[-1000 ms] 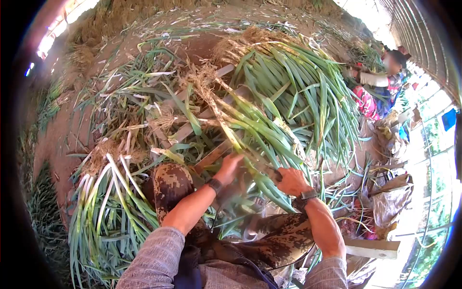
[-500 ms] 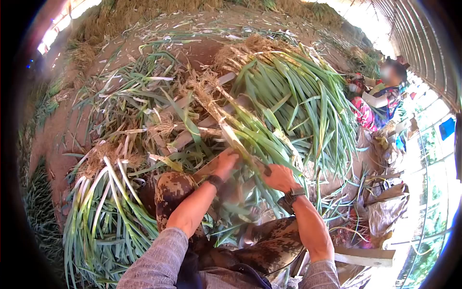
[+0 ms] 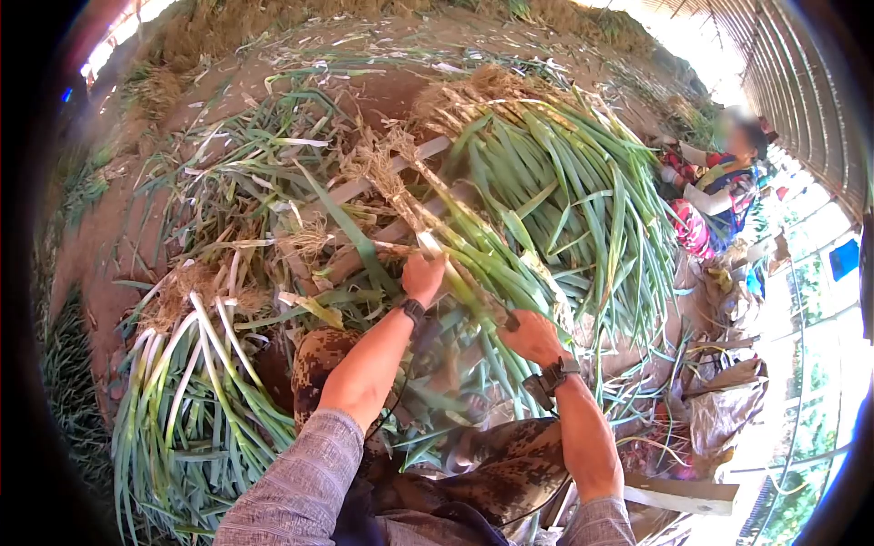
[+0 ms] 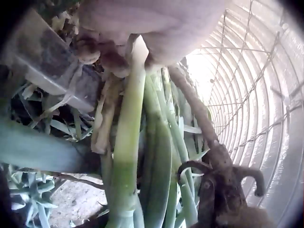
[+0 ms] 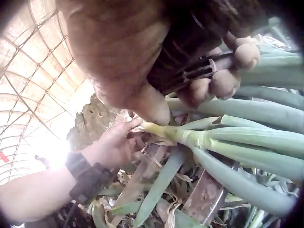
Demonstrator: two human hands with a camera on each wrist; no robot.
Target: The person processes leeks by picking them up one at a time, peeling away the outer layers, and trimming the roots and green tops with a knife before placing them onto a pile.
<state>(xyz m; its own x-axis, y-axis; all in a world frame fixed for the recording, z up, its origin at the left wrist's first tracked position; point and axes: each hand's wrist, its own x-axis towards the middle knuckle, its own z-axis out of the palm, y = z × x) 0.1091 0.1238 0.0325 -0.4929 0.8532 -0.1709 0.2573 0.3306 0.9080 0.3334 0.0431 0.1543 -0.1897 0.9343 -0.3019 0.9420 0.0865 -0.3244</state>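
My left hand [image 3: 423,276] grips a long green onion [image 4: 126,142] by its pale stem, with the green part running down toward my right hand. My right hand [image 3: 533,337] holds a dirty blow gun [image 4: 219,164] with a long thin nozzle and a hooked end. In the left wrist view the nozzle lies alongside the onion leaves. Fingers of the right hand curl round the gun's dark body in the right wrist view. Under the hands, a slanting pile of unpeeled green onions [image 3: 496,250] shows dry, rooty ends.
A big heap of green onions [image 3: 564,191] lies ahead to the right. Cleaned white-stemmed onions [image 3: 200,382] lie at left by my knee. Leaf scraps [image 3: 246,182] cover the ground. Another person [image 3: 724,187] sits at the far right, near a wooden plank [image 3: 683,493].
My left hand has moved up and slightly left, toward the onions' root ends. My right hand has shifted a little left with the blow gun.
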